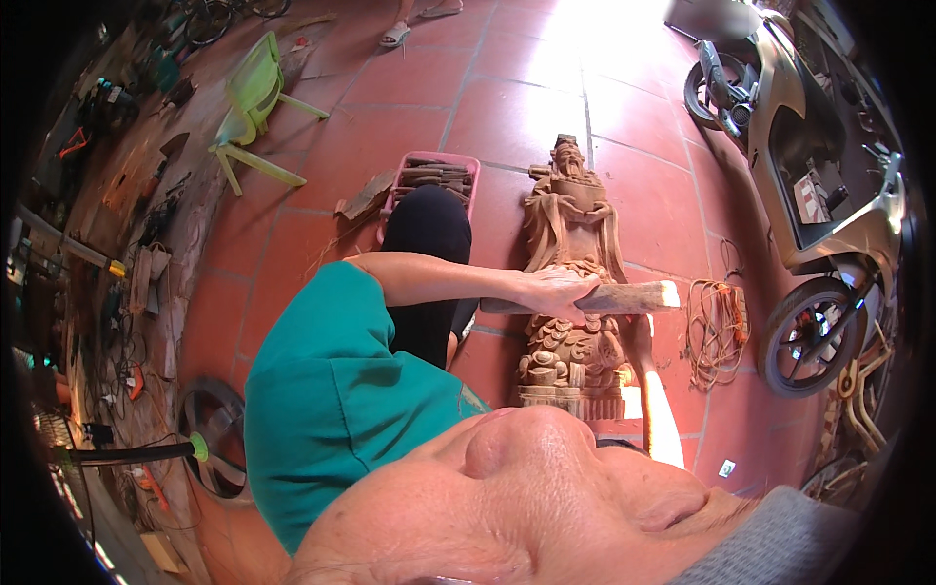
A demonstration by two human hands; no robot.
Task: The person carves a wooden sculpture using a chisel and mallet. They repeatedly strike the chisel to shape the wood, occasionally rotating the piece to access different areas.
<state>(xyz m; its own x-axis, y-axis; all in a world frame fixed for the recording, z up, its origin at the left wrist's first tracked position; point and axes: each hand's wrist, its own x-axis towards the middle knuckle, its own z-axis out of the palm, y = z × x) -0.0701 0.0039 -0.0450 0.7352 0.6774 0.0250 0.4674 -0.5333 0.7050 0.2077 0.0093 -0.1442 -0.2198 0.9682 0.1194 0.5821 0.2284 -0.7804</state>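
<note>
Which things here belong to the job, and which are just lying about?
Job: brown carved wooden figure; long brown wooden bar, in left hand; probably pink plastic basket.
Lying about, apparently: green plastic chair; tangled orange cable; beige-black motorbike.

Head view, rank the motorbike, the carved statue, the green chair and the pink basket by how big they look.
Largest to smallest:
1. Motorbike
2. Carved statue
3. Green chair
4. Pink basket, judged by its visible part; the knee hides some.
</note>
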